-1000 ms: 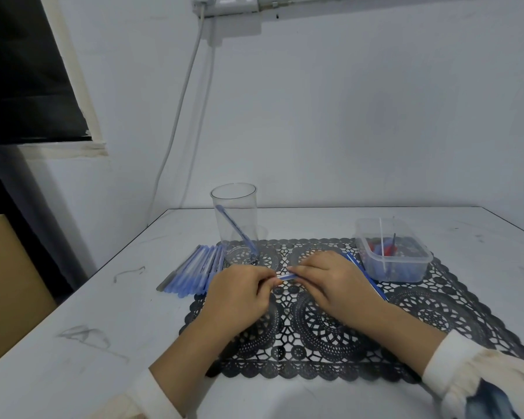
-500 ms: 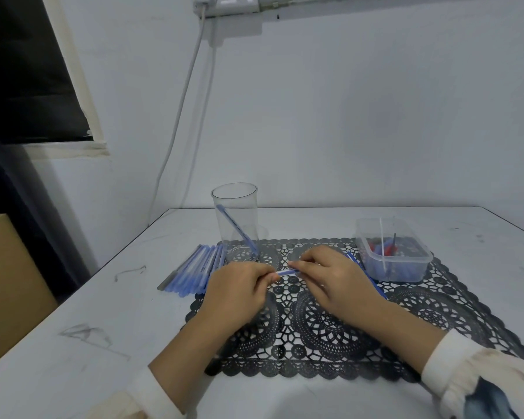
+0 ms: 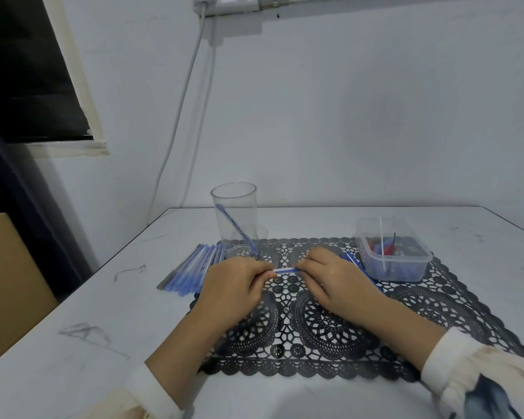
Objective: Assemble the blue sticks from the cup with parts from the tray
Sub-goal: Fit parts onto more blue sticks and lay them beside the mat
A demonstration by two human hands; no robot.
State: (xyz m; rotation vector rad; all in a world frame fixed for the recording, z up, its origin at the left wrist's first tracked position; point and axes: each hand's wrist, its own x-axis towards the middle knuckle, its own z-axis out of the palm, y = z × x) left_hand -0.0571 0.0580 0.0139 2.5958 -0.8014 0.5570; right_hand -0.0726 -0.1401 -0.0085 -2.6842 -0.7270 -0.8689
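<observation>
both hands, left (image 3: pixel 233 285) and right (image 3: pixel 330 278), pinch one blue stick (image 3: pixel 286 270) at frame centre over black mat (image 3: pixel 330 328); cup (image 3: pixel 235 216) behind, tray (image 3: pixel 390 252) right.

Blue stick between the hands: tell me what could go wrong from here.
Both the left hand and right hand pinch the blue stick, with only a short stretch showing; a hard push might bend it or make it slip.
The cup stands just beyond the left hand with one stick leaning inside; a careless reach could tip it.
The loose sticks lie on the bare table beside the mat; a nudge could roll them.
</observation>
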